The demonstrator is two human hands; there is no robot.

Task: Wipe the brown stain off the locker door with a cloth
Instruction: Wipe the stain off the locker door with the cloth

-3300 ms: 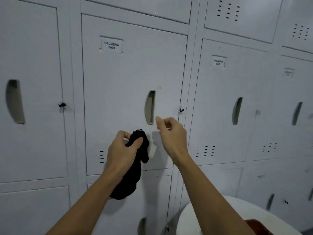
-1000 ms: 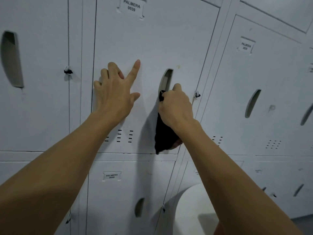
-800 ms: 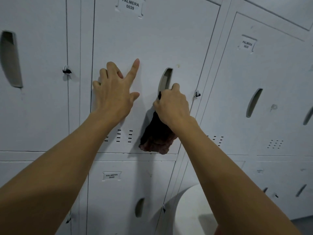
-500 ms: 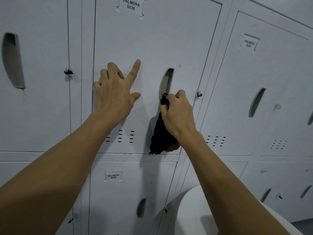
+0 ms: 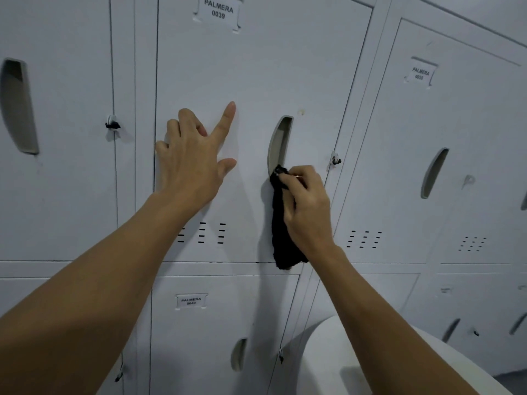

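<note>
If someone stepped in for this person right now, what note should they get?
Left hand: flat on locker door 0039, fingers spread, holding nothing.
Right hand: pinching a black cloth against the door at the lower end of the handle slot; the rest of the cloth hangs down.
Done: cloth is on the door, by the slot.
Left: a small brownish spot shows just above and right of the slot, untouched by the cloth. Wipe it.
</note>
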